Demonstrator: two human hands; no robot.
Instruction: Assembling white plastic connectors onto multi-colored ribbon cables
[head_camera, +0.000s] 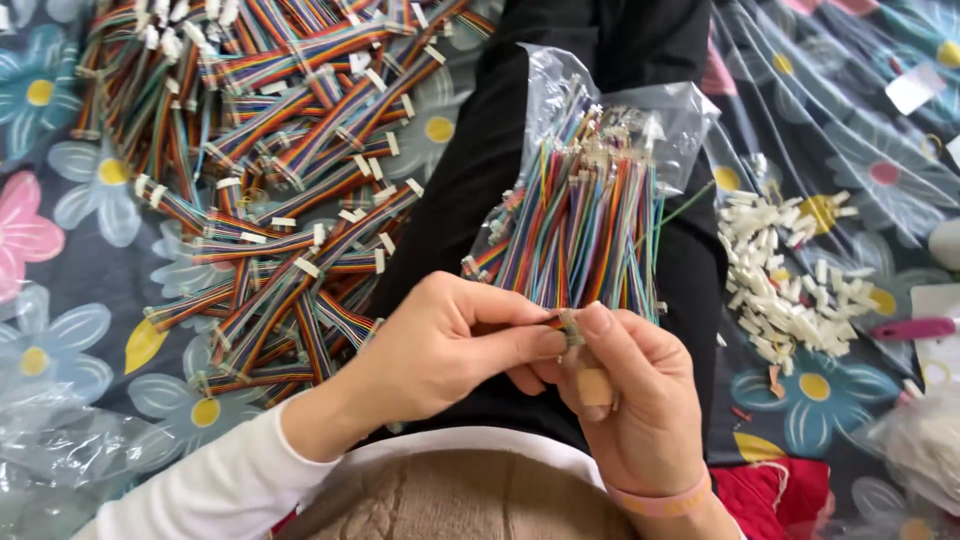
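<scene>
Pinched between both hands, near the middle of the scene: a small pale connector with a few coloured wires running leftward out of it, mostly hidden under the fingers. Held over the lap, just near of a loose bundle of rainbow wires.

Left hand coming in from the left, thumb and forefinger pressed together on the wire end, remaining fingers curled beneath. Right hand coming up from the near edge, thumb and forefinger tips closed on the connector body; a tan plaster on one finger, a pink band at the wrist.

Beyond the hands, that bundle: thin strands in red, orange, yellow, green, blue and purple, standing side by side, far ends tipped with small metal terminals and lying on a clear plastic bag across a black-clad leg.

Far left, a large heap of finished ribbon cables, each striped in the same colours and capped with white plugs, spread over a flowered cloth. To the right, a scatter of loose white plastic housings on the same cloth, with a pink-handled tool just right of them.
</scene>
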